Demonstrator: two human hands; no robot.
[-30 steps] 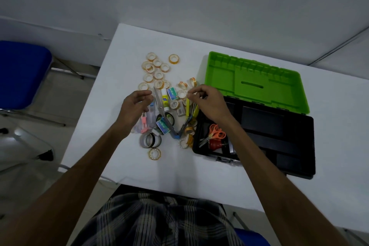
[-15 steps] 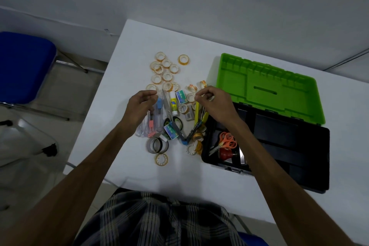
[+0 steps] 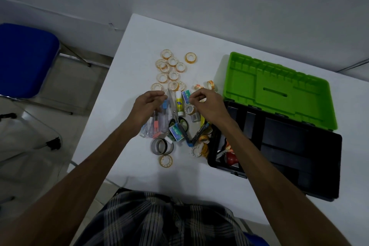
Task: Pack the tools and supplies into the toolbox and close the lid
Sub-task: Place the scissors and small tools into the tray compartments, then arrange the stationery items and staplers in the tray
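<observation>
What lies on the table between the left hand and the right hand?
In the head view, between the left hand and the right hand lie a yellow glue stick, scissors and a small blue-green box.

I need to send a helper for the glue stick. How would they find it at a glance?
Start at the toolbox with its green lid open, then look left to the pile of supplies on the white table. The glue stick lies between the two hands, beside the small tape rolls: the only yellow tube, with a white cap.
</observation>
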